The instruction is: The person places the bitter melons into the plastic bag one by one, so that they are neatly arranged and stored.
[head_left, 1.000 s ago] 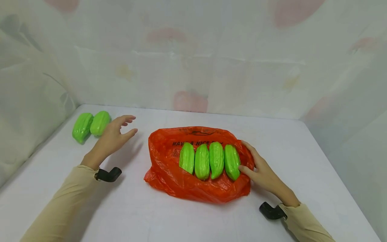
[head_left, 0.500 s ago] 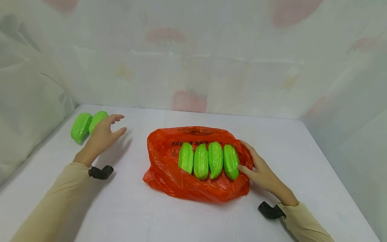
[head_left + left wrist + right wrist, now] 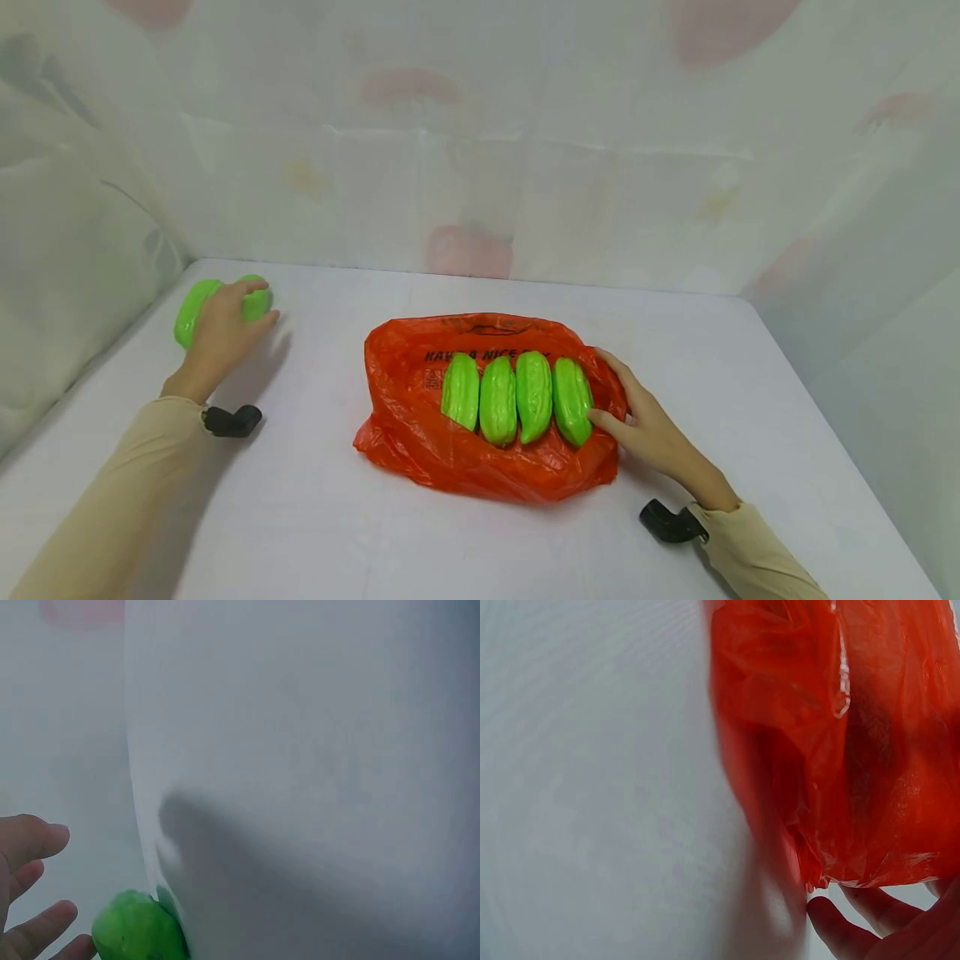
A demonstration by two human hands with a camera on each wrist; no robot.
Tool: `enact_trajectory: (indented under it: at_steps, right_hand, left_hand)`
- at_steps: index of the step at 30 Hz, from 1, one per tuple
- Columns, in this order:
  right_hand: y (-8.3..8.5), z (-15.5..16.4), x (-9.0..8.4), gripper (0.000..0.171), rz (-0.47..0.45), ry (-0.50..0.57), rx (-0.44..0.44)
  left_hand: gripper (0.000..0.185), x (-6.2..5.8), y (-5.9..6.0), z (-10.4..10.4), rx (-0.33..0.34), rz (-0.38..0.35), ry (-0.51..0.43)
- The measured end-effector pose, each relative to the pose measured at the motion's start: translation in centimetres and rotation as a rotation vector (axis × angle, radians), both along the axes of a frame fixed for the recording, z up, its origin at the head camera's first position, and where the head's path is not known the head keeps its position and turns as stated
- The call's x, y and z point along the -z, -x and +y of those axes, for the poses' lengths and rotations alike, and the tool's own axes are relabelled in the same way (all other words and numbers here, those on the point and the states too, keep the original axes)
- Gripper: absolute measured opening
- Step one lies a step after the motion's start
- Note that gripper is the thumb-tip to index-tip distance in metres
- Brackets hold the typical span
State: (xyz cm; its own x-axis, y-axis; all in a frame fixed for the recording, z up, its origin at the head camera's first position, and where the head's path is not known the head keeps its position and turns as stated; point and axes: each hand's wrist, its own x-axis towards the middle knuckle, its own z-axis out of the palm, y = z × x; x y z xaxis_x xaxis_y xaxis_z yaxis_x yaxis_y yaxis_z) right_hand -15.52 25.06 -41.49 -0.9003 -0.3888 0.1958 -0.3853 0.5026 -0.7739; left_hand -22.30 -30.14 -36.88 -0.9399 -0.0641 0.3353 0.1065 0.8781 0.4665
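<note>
Reaching to the far left corner of the worktop [image 3: 315, 517], the left hand [image 3: 219, 332] lies over two green gourds [image 3: 191, 307] set side by side, its fingers [image 3: 251, 289] draped across the nearer one; whether they have closed round it or only rest on top cannot be told from the head view, and the left wrist view shows just fingertips beside a green end. The right hand [image 3: 647, 429] rests flat against the right edge of the orange bag [image 3: 480, 462], fingers straight, one touching the outermost of the four gourds [image 3: 517, 398] lined up on the bag in mid-worktop. The likely trouble lies at the corner: the two loose gourds touch, so lifting one could nudge its neighbour toward the worktop's edge. The smooth skin may also slip in a shallow hold. The thin bag could slide or crumple if the right hand eases off.
</note>
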Motion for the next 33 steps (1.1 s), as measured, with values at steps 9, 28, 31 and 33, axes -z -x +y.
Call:
enact_trajectory:
  at_steps: [9,28,31,33]
  right_hand:
    - [0.0,0.0,-0.1,0.077,-0.021,-0.001,0.01]
    - [0.1,0.0,0.1,0.074,-0.015,-0.001,0.007]
    - [0.1,0.0,0.1,0.075,-0.009,-0.003,0.006]
    - [0.1,0.0,0.1,0.075,-0.009,-0.002,0.006]
  left_hand:
    - [0.049,0.1,0.6,-1.3,-0.008,-0.004,0.011]
    - [0.055,0.7,1.2,-2.2,-0.054,-0.084,0.027]
    - [0.056,0.8,1.2,-2.1,-0.057,-0.09,0.018]
    - [0.057,0.8,1.2,-2.1,-0.058,-0.096,0.02]
